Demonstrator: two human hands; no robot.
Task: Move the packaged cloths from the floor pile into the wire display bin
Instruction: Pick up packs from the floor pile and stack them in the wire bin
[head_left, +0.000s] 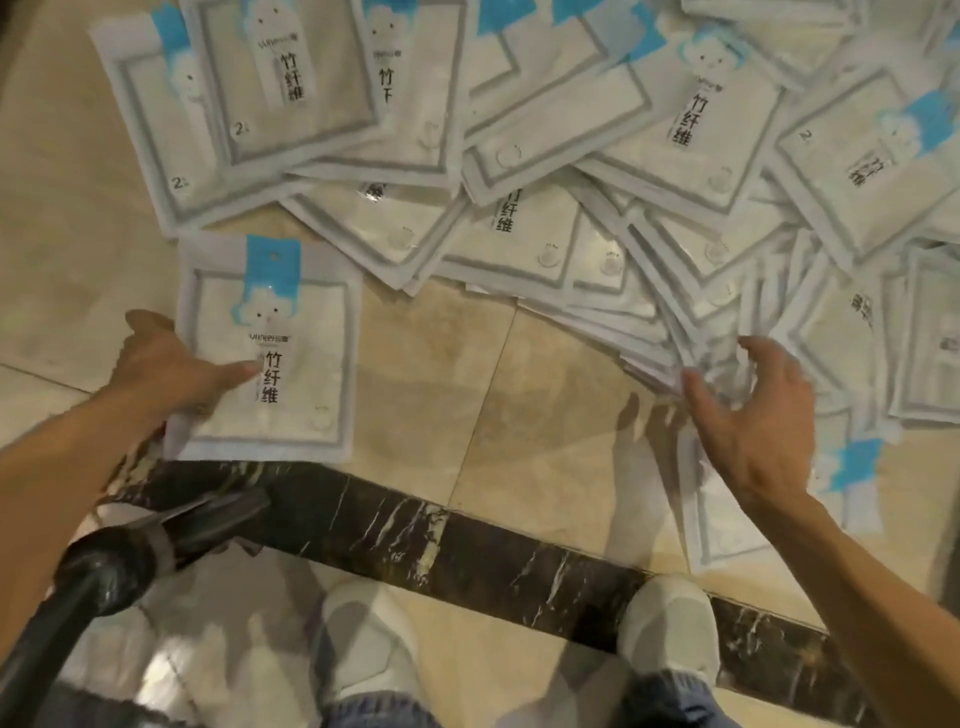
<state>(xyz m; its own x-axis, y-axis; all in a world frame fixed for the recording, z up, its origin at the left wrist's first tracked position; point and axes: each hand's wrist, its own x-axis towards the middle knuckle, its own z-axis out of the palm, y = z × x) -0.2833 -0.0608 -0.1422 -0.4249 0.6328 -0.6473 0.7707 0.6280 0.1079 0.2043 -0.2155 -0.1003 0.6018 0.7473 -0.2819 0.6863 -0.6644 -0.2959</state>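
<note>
Where the person's two pale shoes (667, 631) stand at the bottom of the view, a dark veined marble strip (467, 535) crosses the beige tile floor (431, 374) just ahead of them, and a black curved tube (104, 571) juts in at lower left. Just past the strip, the left hand (171, 369) grips one packaged cloth (275, 358) by its left edge, thumb laid flat across the front near the printed characters, the other fingers hidden behind the pack; whether the pack touches the floor cannot be told. To the right, the right hand (748, 415) is spread with fingers gently curved, its fingertips (693, 384) at the near edge of a fanned stack of packs, closed on nothing. Beyond both hands the floor pile (571, 156) of white packs with blue headers sprawls overlapping across the far tiles, to the top and right edges of the view.
</note>
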